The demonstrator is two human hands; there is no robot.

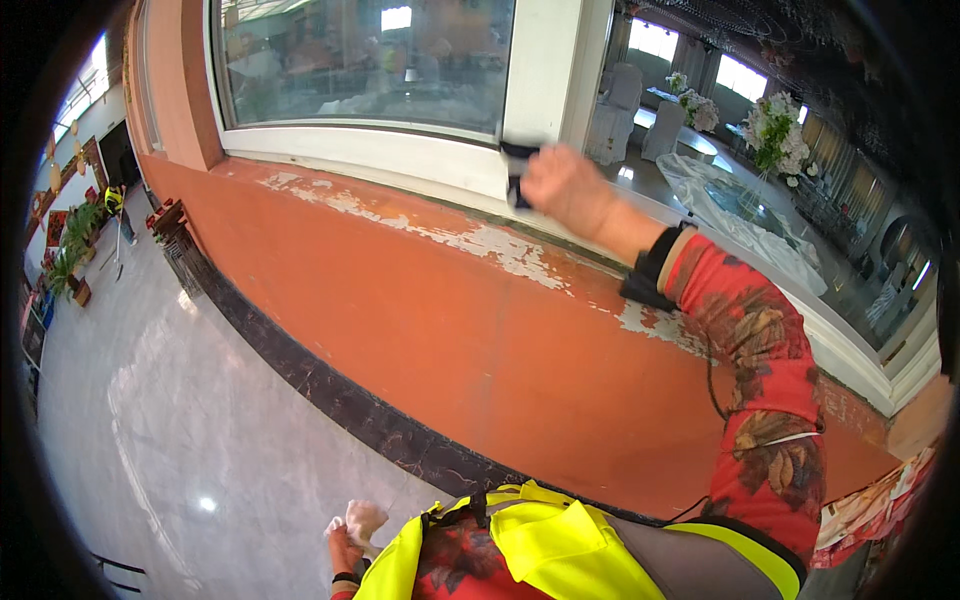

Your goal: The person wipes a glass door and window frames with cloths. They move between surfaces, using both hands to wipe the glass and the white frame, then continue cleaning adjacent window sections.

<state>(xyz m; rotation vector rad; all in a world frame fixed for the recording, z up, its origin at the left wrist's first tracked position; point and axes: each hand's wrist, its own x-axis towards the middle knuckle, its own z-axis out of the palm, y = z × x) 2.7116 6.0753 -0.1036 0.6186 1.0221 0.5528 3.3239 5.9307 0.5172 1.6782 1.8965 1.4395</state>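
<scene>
My right hand (566, 187) grips a small black tool (517, 191), blurred, so its exact kind cannot be told. It is held against the lower corner of a white window frame (375, 154), beside the upright post (534, 75). A glass pane (360, 67) with reflections fills that frame. Below lies an orange sill with peeling paint (517, 251), over which my right forearm reaches. Low down beside my body, my left hand (343, 551) is closed around a crumpled white cloth (365, 521). Part of this hand is hidden by the cloth.
An orange wall (420, 322) drops to a dark marbled skirting (337, 397) and a glossy grey floor (187, 420). A person in a yellow vest (114, 201) holds a long-handled tool far left, near potted plants (79, 232). Right of the post, white flowers (784, 139) stand inside the room.
</scene>
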